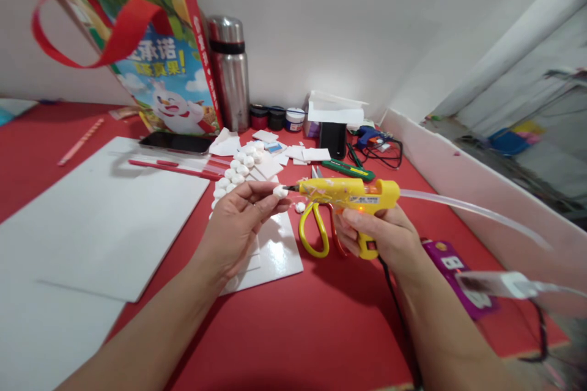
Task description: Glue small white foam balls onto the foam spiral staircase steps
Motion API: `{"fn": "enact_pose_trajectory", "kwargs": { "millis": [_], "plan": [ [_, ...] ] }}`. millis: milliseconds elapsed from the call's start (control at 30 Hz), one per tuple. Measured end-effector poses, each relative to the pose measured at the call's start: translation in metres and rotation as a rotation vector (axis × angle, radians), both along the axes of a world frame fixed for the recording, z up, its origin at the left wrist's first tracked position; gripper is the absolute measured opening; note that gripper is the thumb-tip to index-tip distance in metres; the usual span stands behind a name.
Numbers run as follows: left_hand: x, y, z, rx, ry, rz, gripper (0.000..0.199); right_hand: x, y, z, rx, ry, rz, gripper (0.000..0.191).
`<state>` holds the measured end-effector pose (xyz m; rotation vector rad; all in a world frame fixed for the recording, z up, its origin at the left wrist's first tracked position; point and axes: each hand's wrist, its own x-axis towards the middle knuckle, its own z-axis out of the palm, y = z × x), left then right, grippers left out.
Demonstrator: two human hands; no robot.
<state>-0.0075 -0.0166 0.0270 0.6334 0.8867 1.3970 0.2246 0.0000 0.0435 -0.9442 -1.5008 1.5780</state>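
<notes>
The left hand (236, 226) pinches a white ball (280, 192) between thumb and fingers, partly covering it. The ball sits at the left-pointing nozzle of the yellow glue gun (339, 190), whose barrel lies crosswise; contact is unclear. The right hand (389, 229) curls around the handle, hiding the trigger.

White wall (293, 24) is rising behind the red table (298, 336), low pale partition (481, 189) is running along the table's right edge.
</notes>
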Motion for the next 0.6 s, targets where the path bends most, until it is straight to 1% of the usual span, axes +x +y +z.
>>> {"fn": "enact_pose_trajectory", "kwargs": {
  "millis": [100,267,500,600],
  "plan": [
    [-0.0005,-0.0003,0.0003,-0.002,-0.009,0.003,0.021,0.0011,0.0001,-0.0018,0.007,-0.002,-0.002,0.040],
    [-0.0009,0.0010,-0.0002,-0.001,-0.023,-0.002,0.019,-0.0009,-0.0008,0.0021,0.007,-0.031,-0.024,0.042],
    [-0.0012,0.0006,-0.0008,0.010,-0.040,-0.001,0.018,-0.0009,-0.0010,0.0051,0.023,-0.085,0.015,0.042],
    [-0.0017,0.0006,-0.0004,0.004,-0.055,0.001,0.018,0.0002,-0.0011,0.0054,0.013,-0.097,-0.003,0.042]
  ]
}}
